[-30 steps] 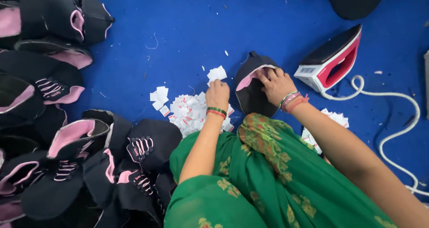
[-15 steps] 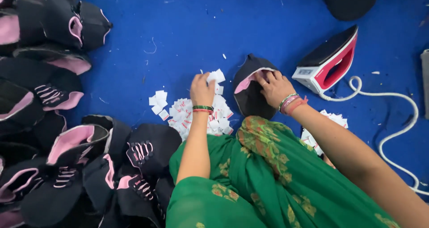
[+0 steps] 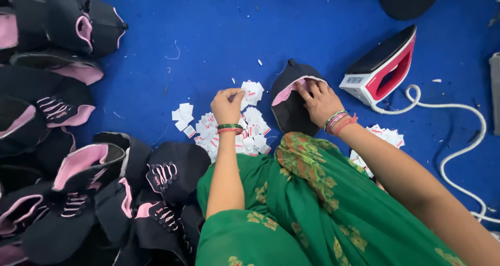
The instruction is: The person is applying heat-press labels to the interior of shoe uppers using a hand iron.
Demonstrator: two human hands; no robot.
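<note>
My left hand rests on a heap of small white labels on the blue floor, its fingertips pinching one label. My right hand presses down on a black shoe upper with pink lining, fingers spread along its opening. Bangles ring both wrists. My green patterned garment covers the lower middle of the view.
A red and white clothes iron stands right of the shoe upper, its white cord looping along the right. Several black and pink shoe uppers lie piled at the left. More white labels sit under my right forearm.
My left hand has moved up across the label heap and closed its fingertips on a label. My right hand stays on the shoe upper.
</note>
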